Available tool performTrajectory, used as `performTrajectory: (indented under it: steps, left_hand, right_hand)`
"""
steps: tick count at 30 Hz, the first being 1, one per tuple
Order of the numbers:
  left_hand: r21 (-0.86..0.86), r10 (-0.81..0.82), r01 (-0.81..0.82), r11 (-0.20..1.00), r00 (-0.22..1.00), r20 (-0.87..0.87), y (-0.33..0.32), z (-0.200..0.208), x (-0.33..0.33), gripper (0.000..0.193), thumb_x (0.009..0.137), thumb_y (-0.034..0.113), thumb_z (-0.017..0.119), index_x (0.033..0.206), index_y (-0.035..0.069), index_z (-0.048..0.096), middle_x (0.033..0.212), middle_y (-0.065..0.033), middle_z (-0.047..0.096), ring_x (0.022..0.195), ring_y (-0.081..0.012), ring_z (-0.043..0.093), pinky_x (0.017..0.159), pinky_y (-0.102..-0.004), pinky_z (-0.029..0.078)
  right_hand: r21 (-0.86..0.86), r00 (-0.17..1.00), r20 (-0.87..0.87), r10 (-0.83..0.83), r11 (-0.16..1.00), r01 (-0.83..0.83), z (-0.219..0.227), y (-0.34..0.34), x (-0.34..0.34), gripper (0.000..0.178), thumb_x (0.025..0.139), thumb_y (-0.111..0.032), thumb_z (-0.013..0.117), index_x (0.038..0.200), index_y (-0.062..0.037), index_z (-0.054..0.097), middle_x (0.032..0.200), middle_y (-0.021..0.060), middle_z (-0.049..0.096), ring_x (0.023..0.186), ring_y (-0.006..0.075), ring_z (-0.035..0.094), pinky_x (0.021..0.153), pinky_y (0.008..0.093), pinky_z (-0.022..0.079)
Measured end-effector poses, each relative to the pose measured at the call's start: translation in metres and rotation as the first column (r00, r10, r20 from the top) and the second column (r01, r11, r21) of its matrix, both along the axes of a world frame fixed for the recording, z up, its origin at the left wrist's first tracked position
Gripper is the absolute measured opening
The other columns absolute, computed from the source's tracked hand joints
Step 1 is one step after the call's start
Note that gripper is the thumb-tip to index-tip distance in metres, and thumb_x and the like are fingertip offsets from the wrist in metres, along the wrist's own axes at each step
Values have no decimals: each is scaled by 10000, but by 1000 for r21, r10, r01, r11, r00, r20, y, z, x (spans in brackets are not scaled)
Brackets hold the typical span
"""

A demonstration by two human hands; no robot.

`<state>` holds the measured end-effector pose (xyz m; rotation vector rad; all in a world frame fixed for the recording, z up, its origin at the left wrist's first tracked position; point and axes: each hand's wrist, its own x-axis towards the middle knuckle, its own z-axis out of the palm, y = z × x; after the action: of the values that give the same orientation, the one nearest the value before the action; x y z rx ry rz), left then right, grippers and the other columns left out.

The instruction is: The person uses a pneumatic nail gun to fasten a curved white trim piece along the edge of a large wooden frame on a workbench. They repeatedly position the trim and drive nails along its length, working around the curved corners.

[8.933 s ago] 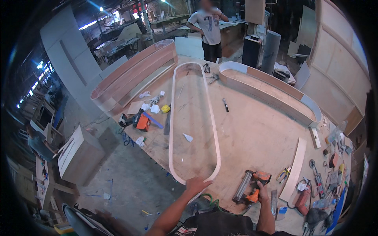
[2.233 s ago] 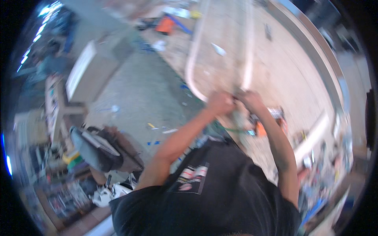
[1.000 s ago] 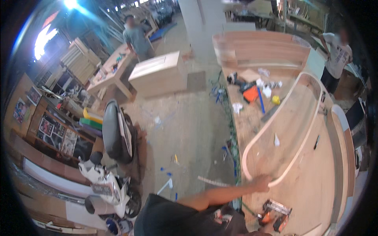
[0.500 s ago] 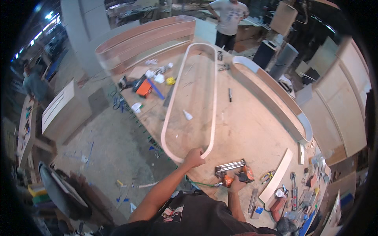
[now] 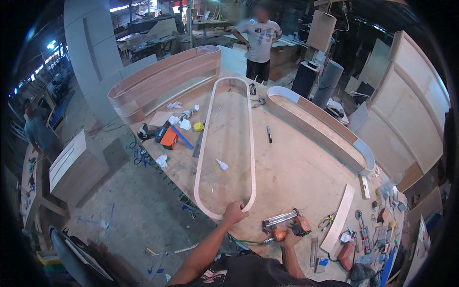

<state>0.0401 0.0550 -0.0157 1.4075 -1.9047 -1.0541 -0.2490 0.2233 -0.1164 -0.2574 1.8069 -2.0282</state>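
My left hand (image 5: 235, 213) is closed round the near end of a long, pale wooden oval frame (image 5: 252, 143), which lies on the workbench (image 5: 296, 167). In my right hand (image 5: 289, 240) is an orange and silver nail gun (image 5: 303, 225), held low over the bench to the right of the frame. A green air hose (image 5: 248, 241) runs from it toward the bench's near edge. Inside the oval sits a small white bottle (image 5: 222, 164). A black marker (image 5: 269, 134) lies right of the frame.
Two deeper oval wooden frames stand at the back left (image 5: 167, 79) and right (image 5: 318, 129). Left of the oval are an orange and black power tool (image 5: 168, 137) and yellow tape (image 5: 198, 126). A wooden strip (image 5: 337, 217) and pliers (image 5: 326, 221) lie right. A person (image 5: 258, 40) stands beyond.
The view has tilted up and shifted, so the bench and frames sit lower and farther left in the picture. Both hands keep their holds on the oval frame and the nail gun.
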Motion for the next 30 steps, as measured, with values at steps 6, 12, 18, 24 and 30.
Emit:
performTrajectory:
  steps: [6, 12, 18, 24, 30]
  left_hand:
    - [-11, -36, 36, 999, 999, 22, -2, -2, -8, 352, 691, 304, 856, 816, 20, 690, 759, -188, 703, 748, -372, 706, 724, -461, 567]
    - [-16, -16, 16, 1000, 1000, -14, -3, -12, 0, 360, 683, 300, 865, 817, 12, 696, 760, -189, 703, 729, -358, 706, 716, -456, 570]
    - [-36, -22, 21, 999, 1000, -21, -3, -5, -1, 371, 680, 302, 864, 836, 6, 704, 763, -193, 705, 734, -359, 710, 714, -455, 571]
    - [-12, -6, 7, 1000, 1000, 6, -1, 1, 0, 364, 679, 301, 859, 837, 13, 701, 775, -192, 712, 743, -363, 716, 719, -448, 573]
    - [7, -21, 21, 1000, 1000, -8, -1, 4, -2, 356, 684, 291, 860, 829, 11, 697, 774, -187, 715, 756, -362, 723, 722, -448, 577]
  right_hand:
    - [70, 986, 148, -71, 996, 61, 27, -2, -2, 362, 770, 96, 720, 1096, 16, 584, 1018, 77, 642, 841, 209, 684, 722, 365, 584]
    - [98, 941, 331, -71, 994, 40, 75, -1, 25, 337, 811, 120, 703, 1117, 13, 608, 1011, 86, 675, 846, 241, 719, 725, 386, 612]
    - [0, 970, 243, 28, 1000, -29, 40, 10, 10, 340, 852, 104, 716, 1158, -1, 611, 1023, 84, 683, 823, 231, 719, 721, 390, 616]
    - [30, 976, 216, -3, 1000, -3, 29, 15, 10, 390, 885, 60, 753, 1230, -14, 589, 1034, 66, 672, 863, 212, 711, 758, 372, 612]
    - [13, 987, 159, 24, 1000, -26, 15, 17, 2, 417, 898, 35, 763, 1264, -15, 569, 1057, 61, 669, 870, 204, 707, 756, 368, 608]
